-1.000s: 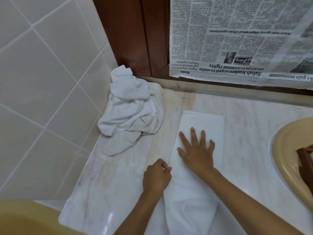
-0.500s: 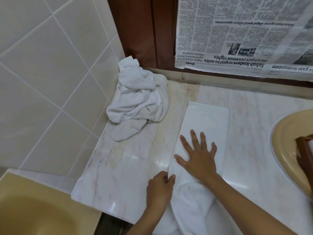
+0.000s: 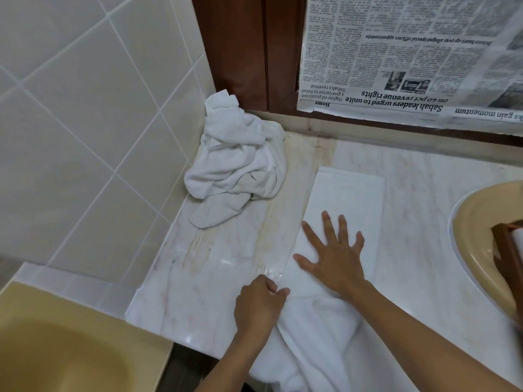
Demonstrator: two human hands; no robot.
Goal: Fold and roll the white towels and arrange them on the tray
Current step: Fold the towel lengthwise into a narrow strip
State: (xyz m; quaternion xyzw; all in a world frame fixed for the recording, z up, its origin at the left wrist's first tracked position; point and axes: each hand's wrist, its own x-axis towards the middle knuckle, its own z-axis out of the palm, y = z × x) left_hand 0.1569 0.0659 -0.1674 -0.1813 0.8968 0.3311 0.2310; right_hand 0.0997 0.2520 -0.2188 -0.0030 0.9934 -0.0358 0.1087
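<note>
A long towel [image 3: 346, 199], folded into a narrow strip, lies lengthwise on the marble bench [image 3: 220, 267], with its near end hanging bunched over the front edge. The right hand [image 3: 335, 260] rests flat on the strip, fingers spread, likely to pin the layers and smooth them. The left hand [image 3: 259, 305] pinches the strip's left edge between thumb and curled fingers, seemingly to square the fold before rolling. More crumpled towels [image 3: 237, 165] sit in the corner against the tiled wall [image 3: 85, 123], and a sink [image 3: 469, 222] lies well to the right.
</note>
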